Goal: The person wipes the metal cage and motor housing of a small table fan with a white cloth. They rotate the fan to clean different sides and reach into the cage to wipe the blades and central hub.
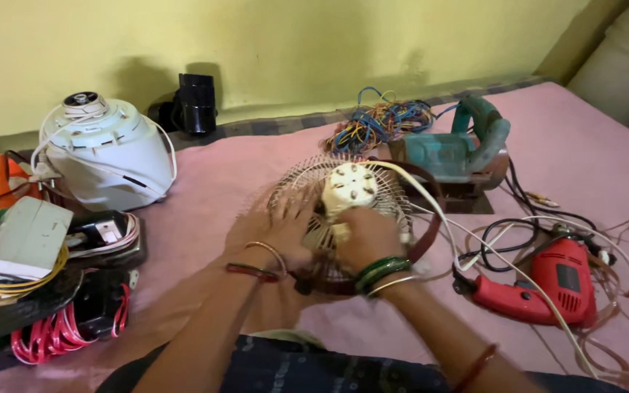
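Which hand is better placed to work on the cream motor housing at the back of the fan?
Probably the right hand: it already wraps the cream motor housing at its base. The left hand lies spread on the wire fan guard beside it, seemingly steadying the fan.

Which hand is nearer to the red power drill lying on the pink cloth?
Right. The right hand grasps the cream motor housing of the small wire-caged fan, on the side toward the red power drill. The left hand presses the cage's far side, farther away.
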